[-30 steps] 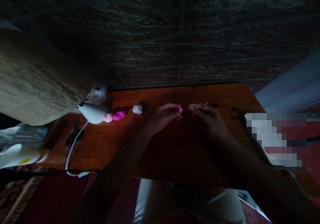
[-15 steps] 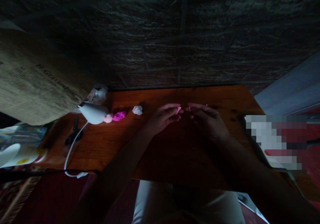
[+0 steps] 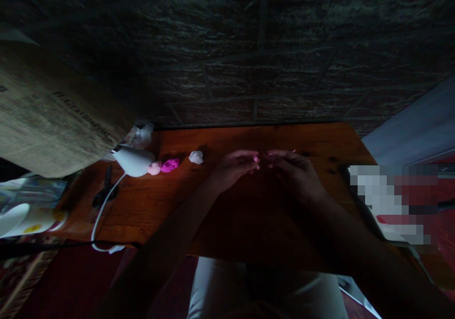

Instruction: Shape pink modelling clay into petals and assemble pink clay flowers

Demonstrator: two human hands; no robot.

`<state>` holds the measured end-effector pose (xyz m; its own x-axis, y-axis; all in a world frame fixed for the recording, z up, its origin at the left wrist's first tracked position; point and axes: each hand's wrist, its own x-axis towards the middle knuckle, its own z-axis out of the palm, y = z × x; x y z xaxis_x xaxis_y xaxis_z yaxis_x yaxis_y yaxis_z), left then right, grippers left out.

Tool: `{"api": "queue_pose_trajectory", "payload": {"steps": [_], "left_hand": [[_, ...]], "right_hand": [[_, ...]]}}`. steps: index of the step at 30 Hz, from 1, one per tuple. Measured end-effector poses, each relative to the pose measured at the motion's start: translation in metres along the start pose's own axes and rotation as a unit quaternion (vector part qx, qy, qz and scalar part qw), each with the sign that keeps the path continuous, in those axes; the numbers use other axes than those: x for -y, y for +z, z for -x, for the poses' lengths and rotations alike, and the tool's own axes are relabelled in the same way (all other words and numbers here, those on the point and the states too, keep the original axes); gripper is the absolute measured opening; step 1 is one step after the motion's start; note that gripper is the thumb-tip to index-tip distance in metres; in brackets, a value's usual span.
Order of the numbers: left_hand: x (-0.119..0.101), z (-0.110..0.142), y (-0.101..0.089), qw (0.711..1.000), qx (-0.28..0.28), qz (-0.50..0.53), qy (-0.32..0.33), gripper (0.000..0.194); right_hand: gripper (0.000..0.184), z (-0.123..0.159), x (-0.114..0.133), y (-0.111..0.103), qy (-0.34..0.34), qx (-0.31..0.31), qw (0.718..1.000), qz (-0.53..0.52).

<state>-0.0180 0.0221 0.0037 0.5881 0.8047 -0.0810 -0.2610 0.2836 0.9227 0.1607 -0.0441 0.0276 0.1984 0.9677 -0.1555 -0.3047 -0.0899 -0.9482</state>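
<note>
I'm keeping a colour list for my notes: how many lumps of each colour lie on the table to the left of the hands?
White lump: 1
Bright magenta lump: 1
Pale pink lump: 1
Total: 3, leaving out the small pink piece in the left hand.

Both hands [image 3: 232, 168] [image 3: 298, 174] pinch pink bits [image 3: 256, 159] [image 3: 269, 155] over a wooden table [image 3: 142, 210].
</note>
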Motion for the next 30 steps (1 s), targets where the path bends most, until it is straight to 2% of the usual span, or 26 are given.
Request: {"api": "queue_pose_trajectory", "payload": {"steps": [4,7,15,26,30], "left_hand": [[0.003,-0.001,0.002,0.999,-0.016,-0.035,0.023,0.038],[0.003,0.0,0.004,0.998,-0.027,-0.051,0.035,0.032],[0.002,0.002,0.007,0.993,-0.044,-0.09,0.056,0.03],[0.005,0.001,0.006,0.988,-0.059,-0.123,0.072,0.027],[0.005,0.004,0.007,0.98,-0.064,-0.162,0.099,0.024]], "right_hand": [[0.03,-0.001,-0.005,-0.001,-0.016,-0.007,1.0,0.008],[0.027,-0.001,-0.008,-0.003,-0.042,0.016,0.999,0.028],[0.02,0.002,-0.01,0.0,-0.145,0.033,0.984,0.096],[0.017,0.002,-0.011,0.0,-0.17,0.041,0.978,0.117],[0.016,0.002,-0.012,-0.001,-0.176,0.042,0.976,0.123]]}}
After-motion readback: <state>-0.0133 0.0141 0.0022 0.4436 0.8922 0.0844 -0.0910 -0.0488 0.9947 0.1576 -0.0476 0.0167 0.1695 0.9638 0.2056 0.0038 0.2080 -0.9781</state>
